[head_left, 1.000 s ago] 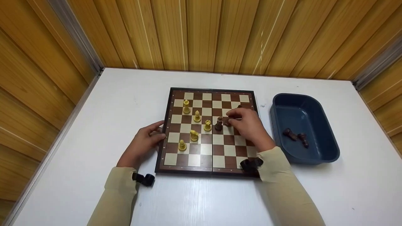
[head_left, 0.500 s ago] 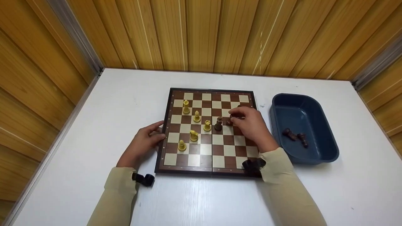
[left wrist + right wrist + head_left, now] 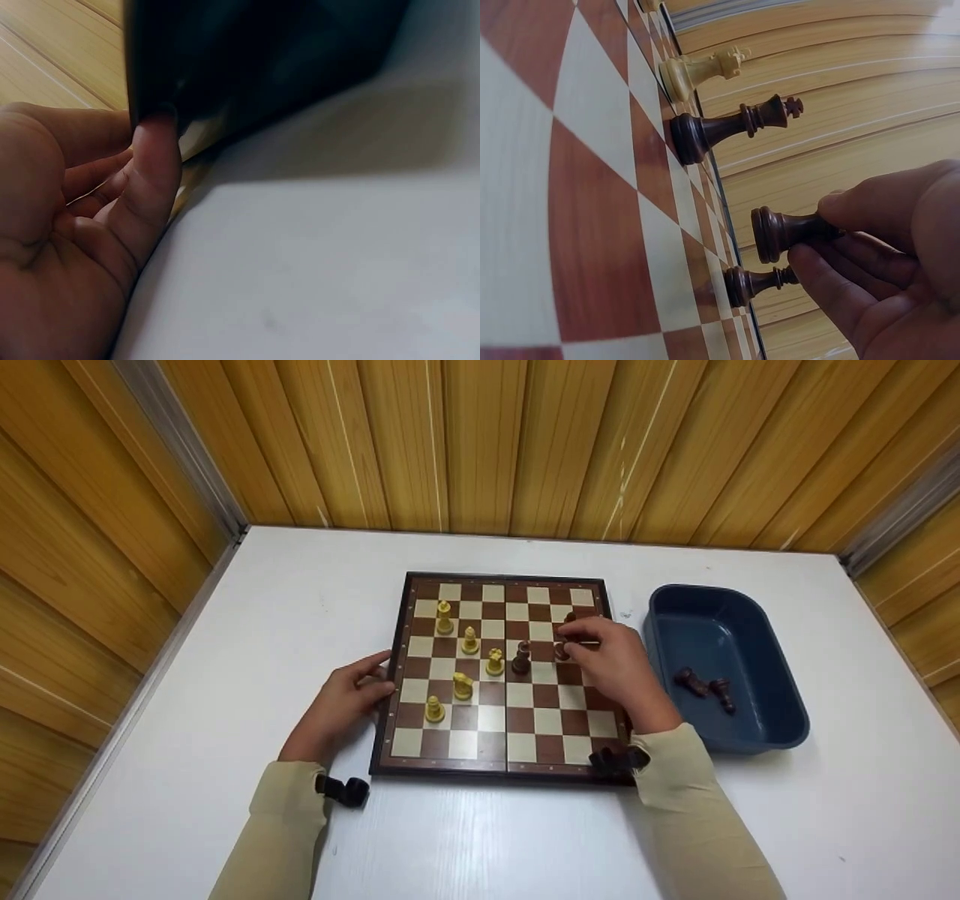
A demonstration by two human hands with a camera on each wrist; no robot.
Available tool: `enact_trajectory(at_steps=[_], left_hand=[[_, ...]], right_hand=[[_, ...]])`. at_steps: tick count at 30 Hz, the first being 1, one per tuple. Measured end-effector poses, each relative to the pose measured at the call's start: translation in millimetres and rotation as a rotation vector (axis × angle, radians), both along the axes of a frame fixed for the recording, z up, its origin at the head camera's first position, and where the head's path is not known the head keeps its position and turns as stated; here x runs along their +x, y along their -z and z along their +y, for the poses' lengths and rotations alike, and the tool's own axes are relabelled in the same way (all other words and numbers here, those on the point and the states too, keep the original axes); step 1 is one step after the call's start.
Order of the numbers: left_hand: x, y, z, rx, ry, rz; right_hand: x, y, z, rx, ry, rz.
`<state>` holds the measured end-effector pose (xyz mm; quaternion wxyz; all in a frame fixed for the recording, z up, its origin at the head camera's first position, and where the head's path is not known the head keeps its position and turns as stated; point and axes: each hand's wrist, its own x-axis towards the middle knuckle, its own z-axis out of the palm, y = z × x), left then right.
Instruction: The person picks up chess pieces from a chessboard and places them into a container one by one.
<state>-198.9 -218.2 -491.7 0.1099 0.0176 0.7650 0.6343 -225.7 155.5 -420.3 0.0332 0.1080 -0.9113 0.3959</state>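
My right hand (image 3: 611, 660) pinches a dark chess piece (image 3: 776, 234) between thumb and fingers, its base toward the board and its head hidden by the fingers. It hangs close over the right half of the chessboard (image 3: 465, 742). A dark king (image 3: 720, 131) stands to its left, and another small dark piece (image 3: 742, 287) stands beyond it. Further left is a pale crowned piece (image 3: 495, 661). My left hand (image 3: 346, 697) rests at the board's left edge. In the left wrist view its thumb (image 3: 154, 161) and forefinger touch the dark rim.
Several pale pieces, among them a knight (image 3: 463, 686), stand on the board's left half. A blue tub (image 3: 791, 720) right of the board holds two dark pieces (image 3: 691, 681) lying on their sides. Wood-panelled walls (image 3: 480, 450) enclose the white table (image 3: 322, 585).
My right hand has shifted a little to the right with the dark piece, leaving a wider gap from the king. My left hand has stayed at the board's edge.
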Motion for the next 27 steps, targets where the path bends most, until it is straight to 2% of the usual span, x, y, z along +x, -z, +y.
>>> enact_trajectory(at_steps=[10,27], left_hand=[[1.2,-0.7,1,-0.007,0.0,0.0],[1.3,-1.1,0,0.017,-0.004,-0.032]], right_hand=[[6.6,2.3,7,-0.045,0.021,0.04],[17.4,-15.9,24,-0.042,0.064,0.056]])
